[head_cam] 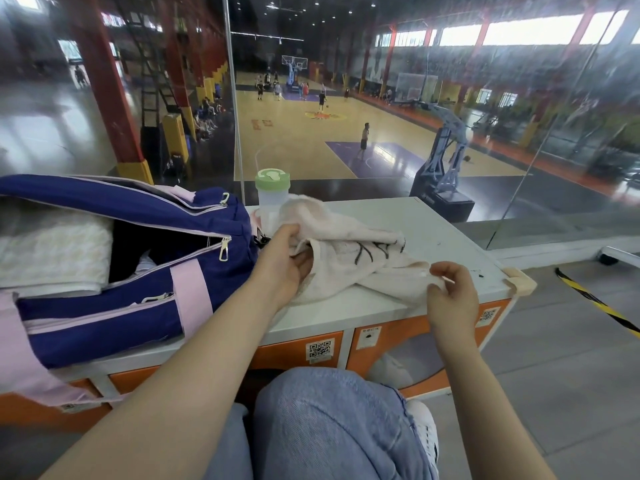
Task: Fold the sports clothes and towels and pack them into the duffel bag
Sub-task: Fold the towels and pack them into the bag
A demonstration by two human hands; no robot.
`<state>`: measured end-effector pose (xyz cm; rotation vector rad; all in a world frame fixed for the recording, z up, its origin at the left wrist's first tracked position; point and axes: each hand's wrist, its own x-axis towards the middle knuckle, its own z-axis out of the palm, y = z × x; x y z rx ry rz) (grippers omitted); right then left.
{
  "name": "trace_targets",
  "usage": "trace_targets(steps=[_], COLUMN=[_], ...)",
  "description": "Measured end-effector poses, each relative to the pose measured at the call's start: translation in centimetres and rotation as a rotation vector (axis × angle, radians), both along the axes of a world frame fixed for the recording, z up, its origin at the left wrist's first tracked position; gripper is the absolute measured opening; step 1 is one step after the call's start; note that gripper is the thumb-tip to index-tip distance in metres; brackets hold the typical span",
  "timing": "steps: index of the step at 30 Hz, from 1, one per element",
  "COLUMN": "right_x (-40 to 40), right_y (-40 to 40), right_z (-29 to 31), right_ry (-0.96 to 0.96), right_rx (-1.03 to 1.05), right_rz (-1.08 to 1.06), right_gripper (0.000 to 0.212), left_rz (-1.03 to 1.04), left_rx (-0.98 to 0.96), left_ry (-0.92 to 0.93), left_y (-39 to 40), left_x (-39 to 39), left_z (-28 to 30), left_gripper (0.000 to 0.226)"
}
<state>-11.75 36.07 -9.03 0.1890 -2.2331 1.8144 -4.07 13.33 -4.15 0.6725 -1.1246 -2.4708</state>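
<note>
Left hand (289,258) grips towel (349,261); bottle (272,194) stands behind, bag (138,271) beside

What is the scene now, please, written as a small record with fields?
surface: white locker top
duffel bag: navy and pink duffel bag, unzipped, on the left
in bag: white folded towel
being handled: pale pink towel, crumpled, unfolded
left hand: left hand grips the towel's left part
right hand: right hand pinches its near edge
behind towel: green-lidded bottle
</note>
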Motion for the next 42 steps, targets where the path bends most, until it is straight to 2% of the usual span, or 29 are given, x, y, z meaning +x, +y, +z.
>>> trace_targets(steps=[1, 4, 6, 9, 12, 15, 18, 20, 22, 24, 25, 27, 29, 31, 33, 36, 39, 40, 42], right_x=[-0.3, -1.4, -2.0, -2.7, -3.2, -3.6, -3.6, -3.5, -3.2, -3.3, -3.5, -4.5, -5.9, -7.4, -8.7, -10.8, -13.1, -13.5, -13.9], right_y=[0.0, -0.1, -0.2, -0.3, -0.2, -0.8, -1.3, -1.2, -1.0, -0.8, -0.6, -0.3, -0.1, -0.2, -0.4, 0.0, 0.8, 1.0, 1.4], right_z=[0.1, -0.4, -0.5, -0.1, 0.6, 1.2, 1.4, 1.1, 0.8, 0.5, 0.4, 0.4, 0.9, 1.7, 3.1, 6.5, 10.7, 12.1, 14.5], right_ry=[-0.009, -0.07, -0.109, -0.117, -0.143, -0.063, -0.074, -0.113, -0.109, -0.122, -0.15, -0.218, -0.232, -0.184, -0.1, 0.105, 0.387, 0.431, 0.377], right_rx=[0.042, 0.244, 0.318, 0.36, 0.467, 0.624, 0.721, 0.726, 0.644, 0.561, 0.548, 0.607, 0.776, 0.958, 1.099, 1.273, 1.522, 1.54, 1.519], right_rz=[0.017, 0.099, 0.126, 0.165, 0.183, 0.172, 0.248, 0.288, 0.233, 0.166, 0.146, 0.138, 0.154, 0.185, 0.167, 0.021, -0.199, -0.248, -0.295], right_gripper=[0.041, 0.056, 0.062, 0.063, 0.046, 0.036, 0.043, 0.058, 0.071, 0.079, 0.08, 0.07, 0.037, 0.017, 0.008, 0.018, 0.024, 0.023, 0.022], left_rz=[0.024, 0.138, 0.213, 0.279, 0.268, 0.195, 0.153, 0.155, 0.201, 0.252, 0.29, 0.376, 0.418, 0.446, 0.459, 0.493, 0.558, 0.591, 0.657], left_rx=[-0.039, -0.326, -0.402, -0.342, -0.224, -0.281, -0.355, -0.391, -0.403, -0.434, -0.449, -0.461, -0.447, -0.513, -0.596, -0.731, -0.794, -0.795, -0.773], left_ry=[-0.003, -0.135, -0.188, -0.123, -0.028, -0.061, -0.12, -0.16, -0.16, -0.151, -0.148, -0.131, -0.078, -0.054, -0.069, -0.105, -0.108, -0.101, -0.097], left_y=[-0.1, -0.6, -0.6, -0.8, -1.0, -0.6, -0.4, -0.5, -0.6, -0.9, -1.1, -1.6, -2.1, -2.9, -3.9, -6.0, -8.3, -9.2, -10.7], left_x=[0.1, -0.2, 0.0, 0.2, 0.2, 0.4, 0.3, 0.3, 0.5, 0.5, 0.5, 0.6, 0.7, 1.0, 1.2, 1.7, 2.5, 2.8, 3.8], left_z=[0.2, -0.3, -0.6, -0.3, 0.2, 0.1, 0.0, 0.0, 0.0, 0.0, 0.2, 1.3, 3.0, 4.8, 6.6, 9.1, 10.7, 11.1, 11.9], left_gripper=[0.023, 0.02, 0.026, 0.046, 0.054, 0.039, 0.02, 0.017, 0.019, 0.038, 0.039, 0.025, 0.03, 0.034, 0.038, 0.039, 0.026, 0.023, 0.017])
